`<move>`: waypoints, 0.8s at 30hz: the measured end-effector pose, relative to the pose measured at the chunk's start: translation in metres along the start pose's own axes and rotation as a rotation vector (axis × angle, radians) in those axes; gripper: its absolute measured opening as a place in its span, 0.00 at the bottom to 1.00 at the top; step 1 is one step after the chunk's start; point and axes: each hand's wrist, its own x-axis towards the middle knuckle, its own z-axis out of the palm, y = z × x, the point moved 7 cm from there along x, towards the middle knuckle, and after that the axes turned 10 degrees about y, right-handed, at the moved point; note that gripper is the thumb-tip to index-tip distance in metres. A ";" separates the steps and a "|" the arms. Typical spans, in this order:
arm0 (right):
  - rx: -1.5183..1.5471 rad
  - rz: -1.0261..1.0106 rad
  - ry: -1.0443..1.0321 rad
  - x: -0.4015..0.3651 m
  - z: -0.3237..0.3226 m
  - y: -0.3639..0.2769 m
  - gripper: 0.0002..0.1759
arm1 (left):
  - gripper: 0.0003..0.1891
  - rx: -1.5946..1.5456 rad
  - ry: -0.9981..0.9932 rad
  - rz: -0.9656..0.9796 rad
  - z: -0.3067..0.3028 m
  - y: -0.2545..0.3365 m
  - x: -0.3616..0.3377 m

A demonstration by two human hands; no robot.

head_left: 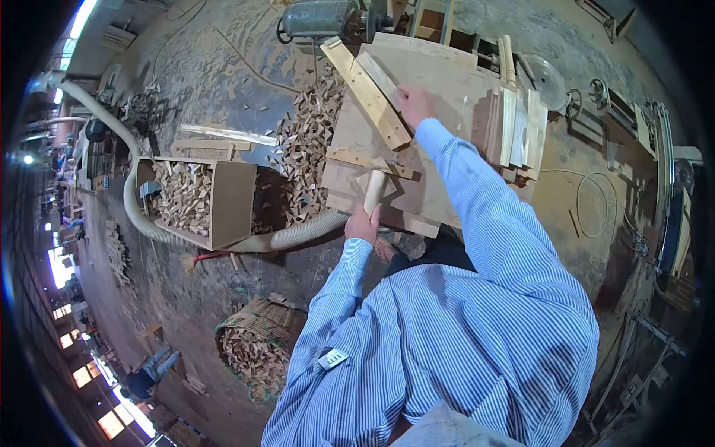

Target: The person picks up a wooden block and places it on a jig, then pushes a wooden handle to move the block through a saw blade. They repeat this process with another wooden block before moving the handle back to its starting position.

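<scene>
My left hand (363, 225) is closed around the lower end of a short, pale wooden piece (375, 191) at the near side of the worktable (439, 175). Farther forward, my right hand (415, 106) has its fingers on a pale wooden strip (378, 77). That strip lies along a thicker wooden bar (366, 93) with dark holes or spots, set slantwise on the table. A shorter wooden bar (350, 158) lies across the table just beyond the piece in my left hand.
Stacked wooden strips (514, 130) lie on the table's right side. A motor (319, 18) stands beyond the table. To the left are a heap of wood offcuts (309, 141), a box (234, 201) of offcuts, a thick hose (298, 235) and a wicker basket (272, 320).
</scene>
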 end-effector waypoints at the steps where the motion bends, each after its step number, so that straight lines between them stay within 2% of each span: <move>1: -0.147 -0.091 -0.022 0.009 0.005 -0.011 0.17 | 0.29 -0.003 0.006 -0.013 0.001 -0.002 0.000; 2: -0.293 -0.185 -0.043 0.017 0.010 -0.022 0.16 | 0.29 -0.007 0.014 -0.026 0.003 -0.003 0.001; 3: -0.295 -0.185 -0.049 0.023 0.018 -0.022 0.16 | 0.29 -0.009 0.012 -0.031 0.003 -0.003 0.000; 5: -0.202 -0.122 -0.125 0.034 0.037 -0.019 0.17 | 0.28 0.010 -0.035 -0.046 0.002 0.000 -0.001; 10: -0.149 -0.107 -0.149 0.057 0.058 -0.024 0.16 | 0.30 0.049 -0.073 -0.064 0.003 0.003 0.003; 24: -0.045 -0.042 -0.168 0.106 0.059 -0.019 0.17 | 0.29 0.039 -0.088 -0.075 0.012 0.029 0.041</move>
